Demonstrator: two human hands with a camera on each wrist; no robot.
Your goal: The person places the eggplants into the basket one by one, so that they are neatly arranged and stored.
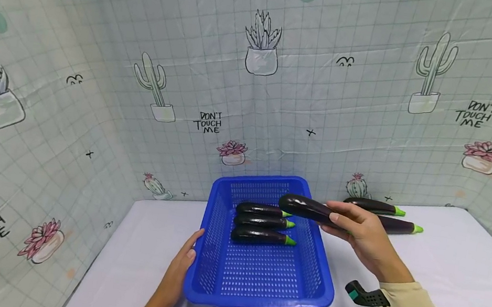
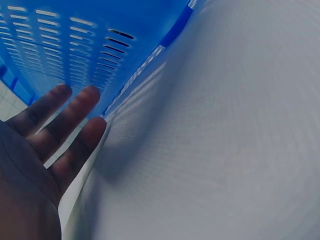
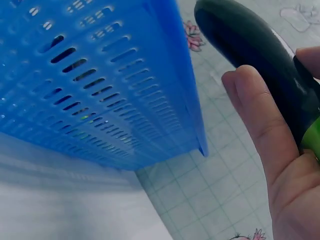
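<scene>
My right hand (image 1: 360,234) grips a dark, glossy eggplant (image 1: 302,207) between thumb and fingers, over the right rim of a blue plastic basket (image 1: 252,303). In the right wrist view, this eggplant (image 3: 250,40) points up and away, its green stem end close to the palm. Three more eggplants (image 1: 259,221) lie side by side in the basket, green stems to the right. My left hand (image 1: 179,265) rests against the basket's left side. Extended fingers (image 2: 75,117) show at the basket's perforated outer wall (image 2: 75,45) in the left wrist view.
Two eggplants, the rear one (image 1: 374,205) and the front one (image 1: 399,227), lie on the white table (image 1: 439,267) right of the basket, partly behind my right hand. A grid-patterned sheet (image 1: 301,103) with cactus drawings rises behind and beside the table. A black strap (image 1: 368,296) is at my right wrist.
</scene>
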